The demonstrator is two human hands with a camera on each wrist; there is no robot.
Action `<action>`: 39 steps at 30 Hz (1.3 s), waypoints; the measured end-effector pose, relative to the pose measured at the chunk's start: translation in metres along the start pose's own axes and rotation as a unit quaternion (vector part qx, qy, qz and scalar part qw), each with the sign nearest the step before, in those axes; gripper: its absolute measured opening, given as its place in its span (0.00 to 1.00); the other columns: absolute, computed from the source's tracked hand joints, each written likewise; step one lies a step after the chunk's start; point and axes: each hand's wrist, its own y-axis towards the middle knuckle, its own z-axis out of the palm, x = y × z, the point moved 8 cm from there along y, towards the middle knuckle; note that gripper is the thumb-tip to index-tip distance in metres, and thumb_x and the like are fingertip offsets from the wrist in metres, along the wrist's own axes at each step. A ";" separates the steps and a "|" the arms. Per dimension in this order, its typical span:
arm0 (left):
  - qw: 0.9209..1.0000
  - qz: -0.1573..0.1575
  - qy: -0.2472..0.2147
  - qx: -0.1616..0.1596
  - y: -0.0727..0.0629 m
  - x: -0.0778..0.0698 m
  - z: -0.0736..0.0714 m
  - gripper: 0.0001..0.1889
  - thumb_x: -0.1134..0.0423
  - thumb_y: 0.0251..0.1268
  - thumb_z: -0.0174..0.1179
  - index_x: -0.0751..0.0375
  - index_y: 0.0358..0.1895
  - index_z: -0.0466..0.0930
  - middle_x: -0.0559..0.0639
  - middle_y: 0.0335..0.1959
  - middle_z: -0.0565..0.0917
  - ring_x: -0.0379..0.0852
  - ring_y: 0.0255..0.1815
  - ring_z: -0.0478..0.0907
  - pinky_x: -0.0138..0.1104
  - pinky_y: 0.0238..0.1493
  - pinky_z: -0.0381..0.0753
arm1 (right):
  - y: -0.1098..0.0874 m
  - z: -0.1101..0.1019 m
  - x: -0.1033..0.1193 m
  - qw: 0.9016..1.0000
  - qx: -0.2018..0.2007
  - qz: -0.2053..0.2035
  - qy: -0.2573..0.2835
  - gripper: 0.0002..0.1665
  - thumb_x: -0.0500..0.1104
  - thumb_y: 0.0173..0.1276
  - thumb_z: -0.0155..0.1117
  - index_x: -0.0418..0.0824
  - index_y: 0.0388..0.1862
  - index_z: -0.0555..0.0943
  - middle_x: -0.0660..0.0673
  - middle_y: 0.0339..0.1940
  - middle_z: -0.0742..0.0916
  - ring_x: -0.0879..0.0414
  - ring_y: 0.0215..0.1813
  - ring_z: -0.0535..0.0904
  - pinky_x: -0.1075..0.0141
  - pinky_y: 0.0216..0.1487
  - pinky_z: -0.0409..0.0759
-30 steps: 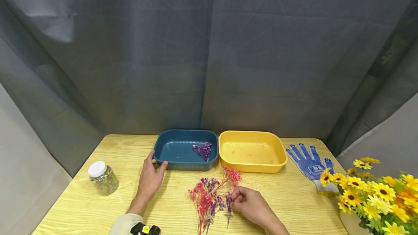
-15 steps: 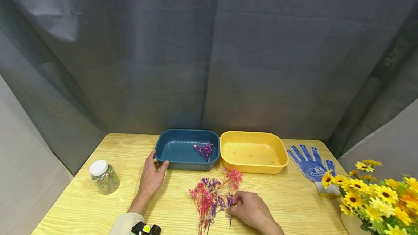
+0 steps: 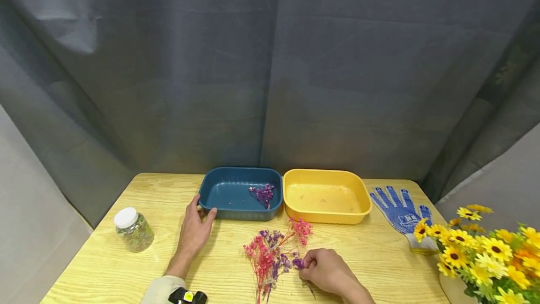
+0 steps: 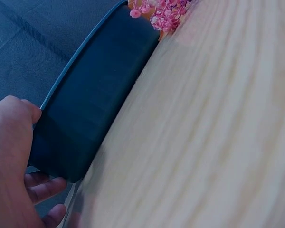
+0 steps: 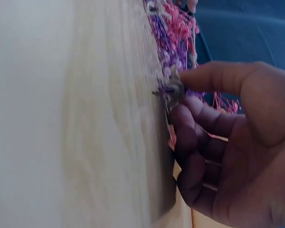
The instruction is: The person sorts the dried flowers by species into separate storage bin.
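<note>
Head view | left hand [image 3: 195,233] grips blue tray [image 3: 242,216] | right hand [image 3: 326,270] pinches purple sprig [image 3: 298,263] beside pink flowers [image 3: 265,262] on counter [image 3: 392,273] | too tight a squeeze could snap its stem

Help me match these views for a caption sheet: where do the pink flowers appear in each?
Head: the pink flowers lie low, near the centre, left of the right hand.
Left wrist: top edge, just right of centre, by the blue tray's upper end, partly cut off.
Right wrist: near the top, right of centre, among purple flowers.
Shared landmark: the wooden tabletop.
</note>
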 end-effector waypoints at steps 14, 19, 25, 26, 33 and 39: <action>1.000 0.004 0.001 -0.003 0.000 0.000 -0.002 0.38 0.46 0.70 0.53 0.54 0.77 0.46 0.60 0.69 0.63 0.58 0.62 0.75 0.55 0.59 0.71 | 0.001 -0.001 0.002 0.963 0.133 -0.034 0.233 0.08 0.38 0.64 0.61 0.34 0.38 0.80 0.51 0.23 0.76 0.59 0.23 0.65 0.70 0.24 0.64; 1.000 0.007 0.000 -0.005 0.000 -0.001 -0.002 0.38 0.47 0.71 0.53 0.54 0.77 0.47 0.60 0.69 0.63 0.58 0.62 0.75 0.55 0.58 0.71 | 0.003 -0.004 0.005 0.951 0.117 -0.052 0.281 0.12 0.37 0.63 0.61 0.31 0.44 0.77 0.51 0.25 0.77 0.59 0.27 0.70 0.70 0.28 0.69; 1.000 0.010 0.003 -0.002 0.001 -0.001 -0.001 0.38 0.46 0.71 0.52 0.55 0.77 0.46 0.61 0.69 0.63 0.58 0.62 0.75 0.54 0.58 0.70 | 0.005 -0.006 0.005 0.947 0.100 -0.063 0.299 0.14 0.38 0.64 0.63 0.32 0.46 0.76 0.51 0.27 0.79 0.60 0.29 0.70 0.70 0.31 0.70; 1.000 0.010 0.003 -0.001 0.001 -0.001 -0.001 0.38 0.46 0.71 0.52 0.55 0.77 0.46 0.61 0.69 0.63 0.58 0.62 0.75 0.54 0.58 0.70 | 0.005 -0.006 0.005 0.947 0.097 -0.063 0.299 0.14 0.38 0.64 0.63 0.32 0.46 0.76 0.51 0.28 0.80 0.60 0.29 0.71 0.70 0.32 0.71; 1.000 0.006 0.003 0.003 0.001 0.000 0.000 0.39 0.46 0.71 0.52 0.54 0.77 0.45 0.60 0.68 0.63 0.57 0.62 0.74 0.54 0.58 0.70 | 0.008 -0.010 0.005 0.939 0.066 -0.057 0.331 0.22 0.36 0.64 0.62 0.31 0.57 0.72 0.47 0.32 0.83 0.58 0.34 0.78 0.65 0.37 0.78; 1.000 0.008 0.001 0.005 -0.001 0.000 0.000 0.40 0.42 0.71 0.50 0.54 0.77 0.45 0.60 0.68 0.63 0.57 0.62 0.74 0.55 0.58 0.70 | 0.010 -0.014 0.002 0.945 0.020 -0.031 0.326 0.23 0.36 0.65 0.62 0.33 0.58 0.72 0.47 0.32 0.83 0.55 0.34 0.79 0.64 0.35 0.79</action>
